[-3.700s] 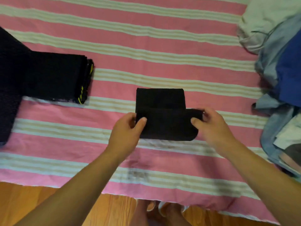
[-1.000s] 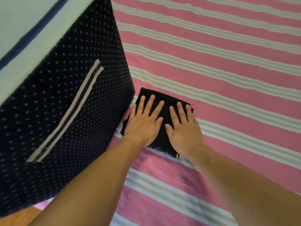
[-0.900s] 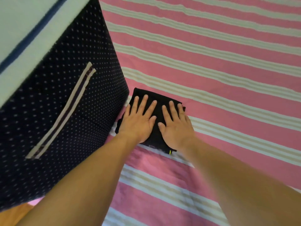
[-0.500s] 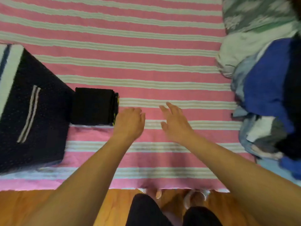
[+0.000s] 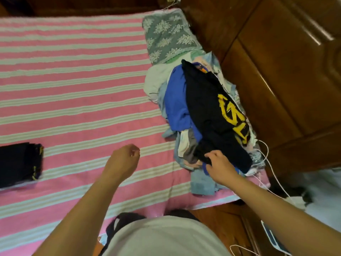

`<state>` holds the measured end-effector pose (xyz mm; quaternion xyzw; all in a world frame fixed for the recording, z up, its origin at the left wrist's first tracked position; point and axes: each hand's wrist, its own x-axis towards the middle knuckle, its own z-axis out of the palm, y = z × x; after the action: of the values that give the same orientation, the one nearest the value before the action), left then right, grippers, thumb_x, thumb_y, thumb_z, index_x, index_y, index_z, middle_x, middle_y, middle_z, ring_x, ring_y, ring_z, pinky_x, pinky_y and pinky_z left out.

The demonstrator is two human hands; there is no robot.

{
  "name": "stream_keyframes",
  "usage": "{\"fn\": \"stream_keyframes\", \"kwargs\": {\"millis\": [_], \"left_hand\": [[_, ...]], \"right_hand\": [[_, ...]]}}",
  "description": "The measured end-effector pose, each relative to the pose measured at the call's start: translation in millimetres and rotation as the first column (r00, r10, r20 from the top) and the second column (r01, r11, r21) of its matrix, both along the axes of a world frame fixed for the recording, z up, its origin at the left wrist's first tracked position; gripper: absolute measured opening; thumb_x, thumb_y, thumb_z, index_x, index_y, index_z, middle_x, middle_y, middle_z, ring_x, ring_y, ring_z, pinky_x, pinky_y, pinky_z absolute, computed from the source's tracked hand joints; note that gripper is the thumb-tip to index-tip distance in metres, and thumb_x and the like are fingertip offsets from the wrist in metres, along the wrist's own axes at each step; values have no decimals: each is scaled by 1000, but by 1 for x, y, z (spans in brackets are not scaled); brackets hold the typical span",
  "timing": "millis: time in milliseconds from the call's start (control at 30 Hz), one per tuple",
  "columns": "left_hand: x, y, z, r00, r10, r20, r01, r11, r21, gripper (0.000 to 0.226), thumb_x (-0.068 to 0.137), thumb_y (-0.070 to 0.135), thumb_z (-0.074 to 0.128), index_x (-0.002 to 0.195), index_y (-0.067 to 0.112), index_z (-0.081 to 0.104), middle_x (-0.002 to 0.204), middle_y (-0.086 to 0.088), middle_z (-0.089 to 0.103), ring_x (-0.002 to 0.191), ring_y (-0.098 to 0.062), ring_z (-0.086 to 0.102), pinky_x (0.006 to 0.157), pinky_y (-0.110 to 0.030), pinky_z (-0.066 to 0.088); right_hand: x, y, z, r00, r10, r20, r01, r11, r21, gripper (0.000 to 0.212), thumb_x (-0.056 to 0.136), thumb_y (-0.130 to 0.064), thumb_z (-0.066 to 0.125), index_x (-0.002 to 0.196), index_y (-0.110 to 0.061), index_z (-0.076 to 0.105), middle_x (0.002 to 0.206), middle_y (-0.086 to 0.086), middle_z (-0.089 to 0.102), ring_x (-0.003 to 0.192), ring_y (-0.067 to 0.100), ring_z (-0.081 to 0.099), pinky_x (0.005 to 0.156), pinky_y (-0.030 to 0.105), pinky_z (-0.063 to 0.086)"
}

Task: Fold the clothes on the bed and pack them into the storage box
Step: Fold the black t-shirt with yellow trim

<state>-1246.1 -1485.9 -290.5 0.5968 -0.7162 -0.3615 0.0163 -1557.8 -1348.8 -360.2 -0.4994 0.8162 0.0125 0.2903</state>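
Observation:
A heap of unfolded clothes (image 5: 177, 104) lies at the right end of the pink striped bed (image 5: 73, 93). On top is a black garment with yellow lettering (image 5: 208, 111). My right hand (image 5: 219, 167) grips the near edge of that black garment. My left hand (image 5: 125, 159) hovers over the bed with its fingers curled, holding nothing. A stack of folded black clothes (image 5: 20, 163) sits at the left edge. The storage box is out of view.
A green patterned pillow (image 5: 168, 36) lies behind the heap. A dark wooden headboard (image 5: 276, 71) runs along the right. A white cable (image 5: 271, 163) trails off the bed's corner to the floor.
The view has swung right, away from the box, toward the heap. My right hand has reached out and taken hold of the black lettered garment. My left hand's fingers have curled.

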Motion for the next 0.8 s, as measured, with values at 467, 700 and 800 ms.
{"fn": "stream_keyframes", "kwargs": {"millis": [467, 700, 800], "left_hand": [[-33, 46, 20, 992, 94, 83, -101, 991, 83, 24, 103, 29, 51, 120, 26, 68, 121, 6, 68, 108, -16, 62, 84, -29, 43], [-36, 58, 41, 981, 179, -76, -170, 979, 111, 15, 103, 29, 52, 106, 37, 65, 109, 11, 72, 104, -12, 68, 82, -31, 50], [-44, 61, 61, 956, 171, -240, -133, 977, 167, 14, 101, 29, 58, 106, 41, 66, 110, 13, 73, 101, -6, 69, 90, -35, 56]], "right_hand": [[-108, -1, -74, 999, 21, -37, -14, 984, 175, 60, 101, -20, 48, 156, -11, 26, 167, 6, 7, 149, 33, 19, 117, 45, 30], [-82, 1, 29, 848, -379, 370, 512, 765, -391, 25, 105, -14, 46, 108, -12, 70, 106, 2, 62, 106, 26, 57, 82, 30, 37], [-62, -12, 90, 740, -333, 584, 626, 659, -417, 27, 101, -6, 51, 95, -24, 69, 99, -1, 67, 88, 16, 60, 78, 29, 44]]}}
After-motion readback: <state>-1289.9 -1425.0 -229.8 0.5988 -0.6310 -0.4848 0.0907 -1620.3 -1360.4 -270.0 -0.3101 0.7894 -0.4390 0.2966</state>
